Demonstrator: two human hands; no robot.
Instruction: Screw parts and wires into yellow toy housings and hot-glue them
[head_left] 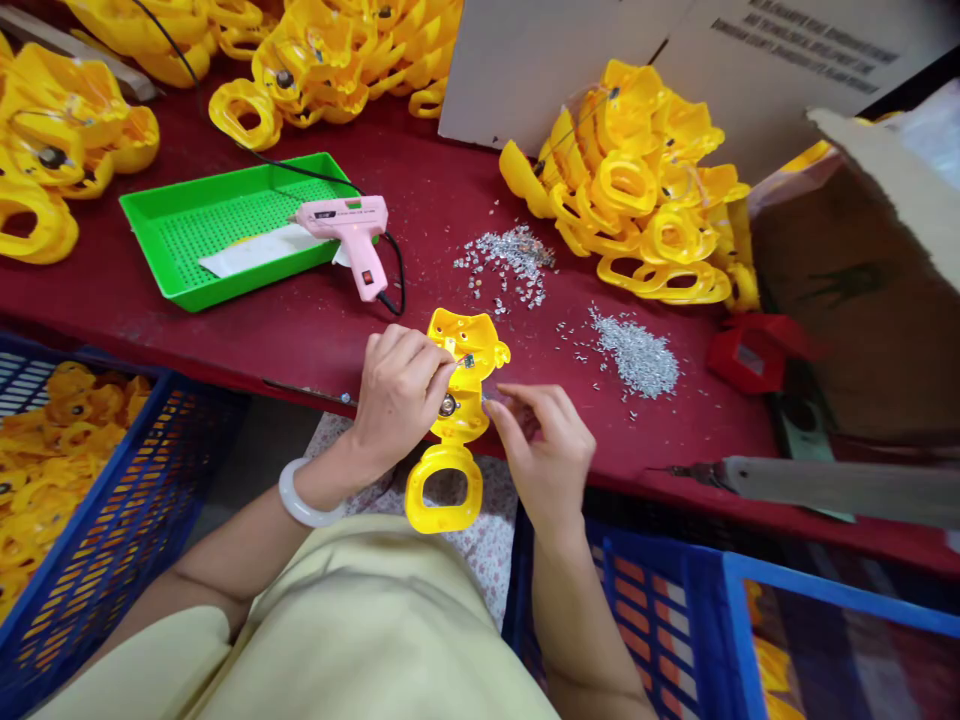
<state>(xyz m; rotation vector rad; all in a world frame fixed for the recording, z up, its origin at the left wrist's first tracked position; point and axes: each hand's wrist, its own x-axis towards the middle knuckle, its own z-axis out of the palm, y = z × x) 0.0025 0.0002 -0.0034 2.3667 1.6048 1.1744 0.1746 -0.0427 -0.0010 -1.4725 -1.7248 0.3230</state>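
A yellow plastic toy shell [466,415] with a ring-shaped handle at its lower end lies hollow side up at the table's front edge. Inside it are a small green circuit board [469,361] with thin wires and a round metal-and-black part [448,405]. My left hand [401,390] is closed on the shell's left side, its thumb and fingertips close to the board. Beside the shell's right edge is my right hand [551,435], fingers curled, thumb and forefinger close together; whatever is between them is too small to make out.
Behind the shell lie a pink glue gun [352,230], a green tray [225,225] and a heap of small metal pieces [514,260]. Screws [637,352] are piled at right, near an electric screwdriver [825,487]. Yellow shells [637,180] are stacked behind; blue crates [142,500] stand below.
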